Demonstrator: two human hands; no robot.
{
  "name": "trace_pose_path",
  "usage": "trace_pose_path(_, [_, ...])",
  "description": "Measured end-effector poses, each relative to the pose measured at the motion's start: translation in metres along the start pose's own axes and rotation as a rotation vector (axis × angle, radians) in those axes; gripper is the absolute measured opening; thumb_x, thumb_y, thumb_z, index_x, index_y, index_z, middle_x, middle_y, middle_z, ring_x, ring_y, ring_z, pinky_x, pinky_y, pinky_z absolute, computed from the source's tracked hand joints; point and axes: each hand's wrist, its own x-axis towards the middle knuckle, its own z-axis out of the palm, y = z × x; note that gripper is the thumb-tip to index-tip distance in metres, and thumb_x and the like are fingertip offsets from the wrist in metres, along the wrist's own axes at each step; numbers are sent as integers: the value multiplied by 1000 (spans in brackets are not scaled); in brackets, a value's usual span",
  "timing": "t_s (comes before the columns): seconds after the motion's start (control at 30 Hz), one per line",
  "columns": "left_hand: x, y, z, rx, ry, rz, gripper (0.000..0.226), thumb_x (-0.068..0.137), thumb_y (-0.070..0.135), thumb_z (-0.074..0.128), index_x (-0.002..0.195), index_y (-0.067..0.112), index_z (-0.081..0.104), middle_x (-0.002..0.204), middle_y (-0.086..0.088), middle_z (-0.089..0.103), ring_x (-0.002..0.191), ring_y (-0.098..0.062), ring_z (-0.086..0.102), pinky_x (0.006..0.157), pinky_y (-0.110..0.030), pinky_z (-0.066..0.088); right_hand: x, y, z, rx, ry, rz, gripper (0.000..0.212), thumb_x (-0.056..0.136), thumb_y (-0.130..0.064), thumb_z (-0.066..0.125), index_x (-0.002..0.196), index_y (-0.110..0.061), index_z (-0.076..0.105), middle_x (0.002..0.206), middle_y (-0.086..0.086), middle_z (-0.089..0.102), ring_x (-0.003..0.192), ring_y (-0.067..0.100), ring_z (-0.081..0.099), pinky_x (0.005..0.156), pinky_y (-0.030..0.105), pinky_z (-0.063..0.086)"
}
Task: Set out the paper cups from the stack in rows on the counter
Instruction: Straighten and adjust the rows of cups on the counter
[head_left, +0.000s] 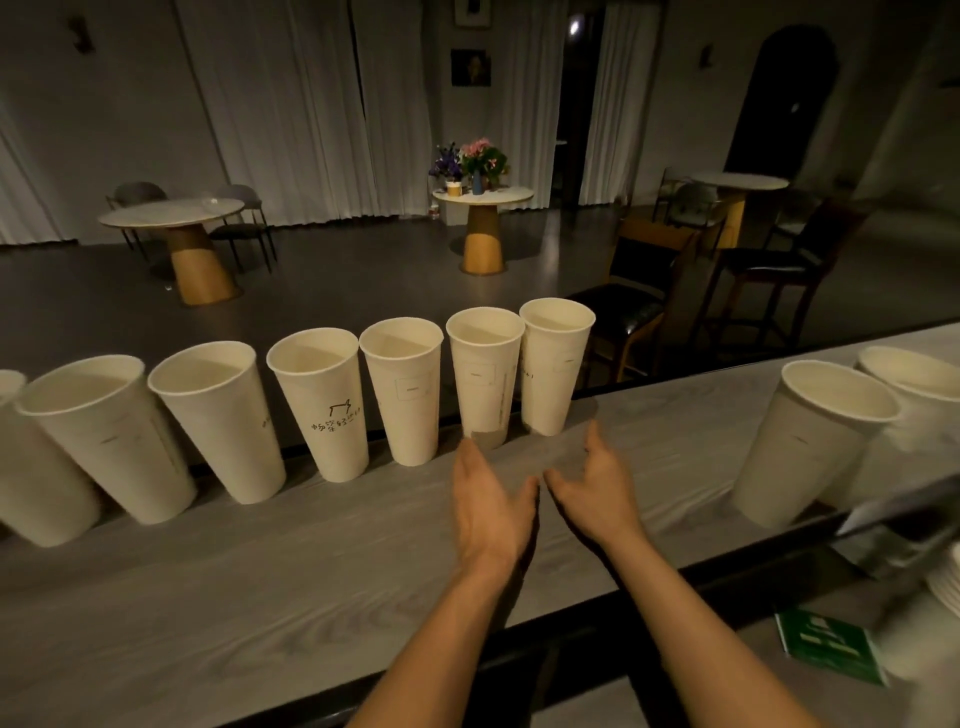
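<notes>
Just beyond both grips, along the far edge of the desk (249, 597), a row of paper cups (402, 400) stands upright and rim to rim, running away to the left of the left grip (493, 499). The end cup (553, 374) of that row sits straight ahead of the right grip (592, 483). Both grips are empty, fingers spread and relaxed, palms turned toward each other, thumbs nearly meeting, low over the desk and just short of the last two cups without touching them.

This looks like the pause between placements: a cup seems set and let go, and no new one is in hand. The next move probably calls for a reach to the supply, then setting a cup down beside the end cup, on the side away from the left grip.

Well off to the right of the right grip stand two more cups (815, 441), blurred; whether either is a nested stack cannot be told. Nearer the person on that side, white rims (943, 582) at the frame edge may be the stack, and a green card (826, 644) lies on a lower ledge.

Bare desk lies between the end cup and those right-hand cups, so nothing blocks the slot. The cups are tall and light, and the row hugs the far edge, so a careless brush could tip one off. Beyond are round tables (171, 215), chairs and flowers (475, 158).
</notes>
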Motion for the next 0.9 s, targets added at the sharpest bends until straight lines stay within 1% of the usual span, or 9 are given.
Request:
trace_pose_path(0.13, [-34, 3, 4, 120, -94, 98, 47, 97, 25, 68, 137, 9, 51, 133, -6, 56, 123, -19, 54, 111, -38, 47, -46, -2, -18, -12, -107, -76, 65, 88, -26, 67, 149, -25, 43, 134, -4, 62, 123, 11, 61, 106, 33, 52])
trace_pose_path(0.23, [-58, 10, 10, 225, -188, 226, 30, 99, 22, 61, 128, 13, 58, 127, -3, 59, 121, -17, 55, 111, -30, 44, -83, 0, -41, 31, -150, -93, 59, 96, -14, 63, 147, -31, 41, 136, -19, 51, 126, -2, 53, 104, 8, 40])
trace_pose_path(0.3, [-70, 16, 15, 284, -234, 289, 31, 99, 25, 60, 127, 14, 61, 128, -1, 59, 124, -18, 53, 108, -27, 42, -100, 7, -59, 69, -159, -30, 66, 96, -7, 62, 156, -19, 35, 141, -15, 46, 134, 3, 48, 109, 12, 35])
trace_pose_path(0.37, [-77, 24, 22, 339, -280, 323, 28, 97, 31, 60, 121, 17, 64, 123, 0, 61, 122, -19, 55, 103, -30, 46, -106, 20, -77, 132, -118, 20, 61, 93, 1, 61, 151, -8, 45, 146, 0, 55, 130, 8, 56, 111, 24, 42])
trace_pose_path(0.5, [-88, 47, 38, 364, -405, 350, 37, 97, 40, 62, 127, 18, 66, 129, -1, 62, 127, -18, 53, 108, -33, 44, -114, 36, -117, 173, 69, 65, 30, 92, -3, 67, 116, -20, 72, 106, 1, 78, 99, 7, 73, 97, 33, 57])
trace_pose_path(0.63, [-93, 72, 57, 239, -446, 262, 55, 95, 53, 66, 136, 16, 60, 133, -3, 62, 127, -20, 57, 107, -36, 49, -115, 54, -156, 217, 390, 114, 27, 89, -3, 67, 89, -30, 71, 82, -2, 77, 84, 17, 75, 86, 39, 60])
trace_pose_path(0.73, [-92, 89, 71, 140, -460, 211, 79, 89, 57, 73, 150, 15, 46, 147, -3, 54, 135, -20, 53, 113, -37, 47, -107, 65, -183, 247, 635, 125, 23, 88, -5, 67, 90, -28, 70, 82, 2, 74, 83, 24, 73, 82, 40, 59])
trace_pose_path(0.8, [-90, 101, 85, 87, -473, 199, 91, 84, 57, 79, 155, 16, 39, 155, -3, 48, 139, -20, 51, 114, -36, 47, -99, 73, -202, 275, 736, 139, 18, 90, -5, 69, 104, -17, 68, 94, 7, 72, 91, 27, 70, 82, 35, 55])
trace_pose_path(0.9, [-90, 115, 111, -18, -472, 167, 106, 78, 54, 86, 160, 18, 29, 162, -2, 38, 145, -21, 45, 118, -39, 43, -83, 85, -228, 295, 731, 165, 42, 89, -10, 77, 127, -9, 59, 122, 11, 66, 109, 25, 65, 94, 42, 55])
